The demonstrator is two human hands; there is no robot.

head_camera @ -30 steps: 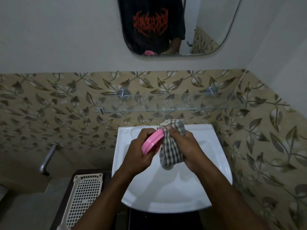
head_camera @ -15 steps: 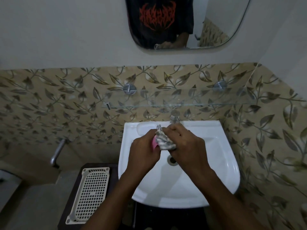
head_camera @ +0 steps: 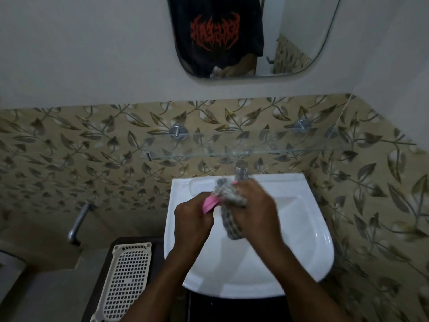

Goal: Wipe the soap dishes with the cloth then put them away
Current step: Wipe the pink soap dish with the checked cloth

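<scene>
Over the white sink (head_camera: pixel 301 259), my left hand (head_camera: pixel 193 223) grips a pink soap dish (head_camera: pixel 209 203) on edge; only a small part of it shows between my fingers. My right hand (head_camera: pixel 255 211) holds a grey checked cloth (head_camera: pixel 229 212) bunched against the dish. The cloth covers most of the dish and hangs down below my right palm. Both hands are blurred by motion.
A cream perforated plastic tray (head_camera: pixel 126 281) lies on a dark stand left of the sink. The tap (head_camera: pixel 241 170) stands just behind my hands, under a glass shelf (head_camera: pixel 278 151). A mirror (head_camera: pixel 250 38) hangs above. A metal pipe (head_camera: pixel 77 223) juts from the left wall.
The cloth, bunched small on the dish half a second ago, now hangs lower under my right hand, and more pink shows at the left. Both hands stay over the sink.
</scene>
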